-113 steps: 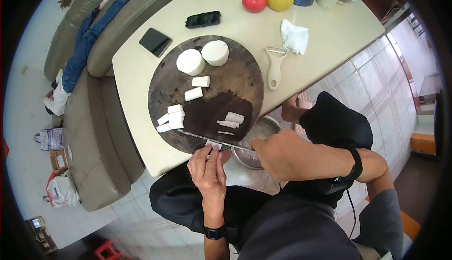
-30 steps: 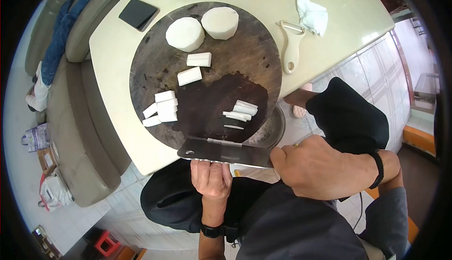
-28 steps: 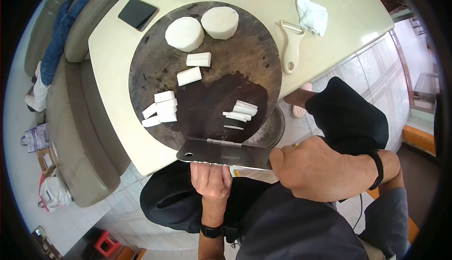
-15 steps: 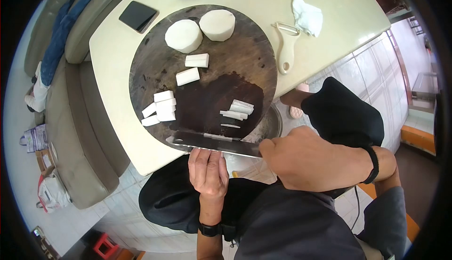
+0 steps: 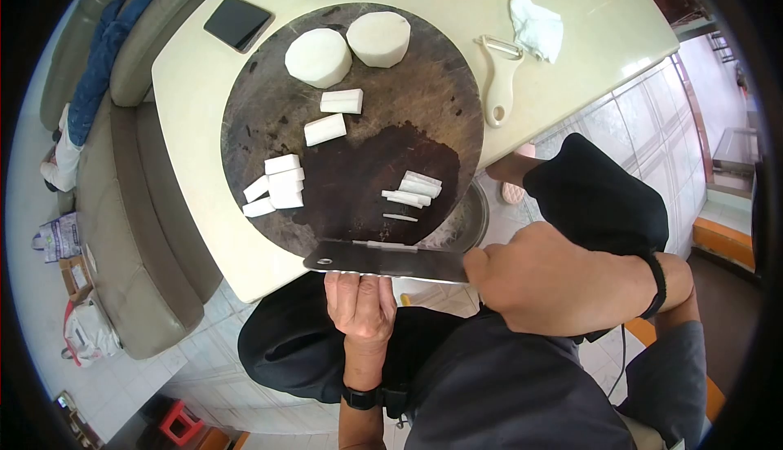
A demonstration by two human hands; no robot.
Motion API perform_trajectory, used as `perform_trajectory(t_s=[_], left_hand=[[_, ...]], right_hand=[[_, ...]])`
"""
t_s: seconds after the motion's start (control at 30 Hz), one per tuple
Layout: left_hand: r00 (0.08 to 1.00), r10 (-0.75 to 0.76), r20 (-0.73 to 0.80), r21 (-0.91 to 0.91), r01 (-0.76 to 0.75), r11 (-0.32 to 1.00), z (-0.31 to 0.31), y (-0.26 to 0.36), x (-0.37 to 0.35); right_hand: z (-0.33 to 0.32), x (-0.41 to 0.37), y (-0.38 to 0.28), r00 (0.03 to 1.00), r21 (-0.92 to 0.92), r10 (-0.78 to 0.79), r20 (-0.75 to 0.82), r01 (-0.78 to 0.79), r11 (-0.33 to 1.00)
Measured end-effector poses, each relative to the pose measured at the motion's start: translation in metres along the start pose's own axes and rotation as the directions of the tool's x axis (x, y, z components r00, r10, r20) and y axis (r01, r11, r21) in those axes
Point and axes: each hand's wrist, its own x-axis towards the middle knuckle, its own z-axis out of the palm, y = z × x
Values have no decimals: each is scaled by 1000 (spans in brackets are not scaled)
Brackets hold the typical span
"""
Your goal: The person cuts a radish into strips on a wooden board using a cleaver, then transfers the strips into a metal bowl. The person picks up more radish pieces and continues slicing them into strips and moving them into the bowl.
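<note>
1. The right hand (image 5: 542, 283) is closed around the handle of the cleaver (image 5: 391, 261), whose blade reaches left from it across the near edge of the board (image 5: 408, 83).
2. The left hand (image 5: 360, 307) is just near of the blade, fingers together and pointing far; the blade covers the fingertips, so whether they grip anything cannot be told.
3. A white piece (image 5: 387, 245) shows as a thin strip along the blade's far edge, far of the left hand and left of the right hand; the rest of it is hidden.
4. Thin slices (image 5: 420, 185) lie on the board, far of the blade and far-left of the right hand, with a narrow sliver (image 5: 400, 218) just near of them.
5. White blocks (image 5: 284, 183) sit grouped at the board's left, far-left of the left hand.
6. Two rounds (image 5: 318, 57) stand side by side at the board's far end, well apart from both hands.
7. The board rests on the surface (image 5: 192, 108); a peeler (image 5: 500, 83) lies to its right.
</note>
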Motion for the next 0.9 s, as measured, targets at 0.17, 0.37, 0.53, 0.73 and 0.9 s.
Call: perform_trajectory(t_s=[0.17, 0.37, 0.53, 0.73, 0.9], left_hand=[[1000, 11, -5, 5, -11, 1000, 1, 0, 3], [988, -142, -55, -123, 135, 983, -2, 10, 9], [618, -786, -22, -693, 557, 458, -10, 28, 17], [557, -623, 549, -831, 285, -477, -24, 28, 22], [564, -562, 604, -786, 306, -538, -25, 28, 13]], right_hand=[[26, 17, -7, 987, -159, -45, -152, 20, 987], [21, 12, 6, 983, -12, 22, -184, -25, 1000], [15, 1, 15, 965, 56, 18, -263, -4, 998], [3, -1, 10, 990, 561, 103, -94, -33, 827], [3, -3, 7, 986, 705, 139, 88, -160, 691]])
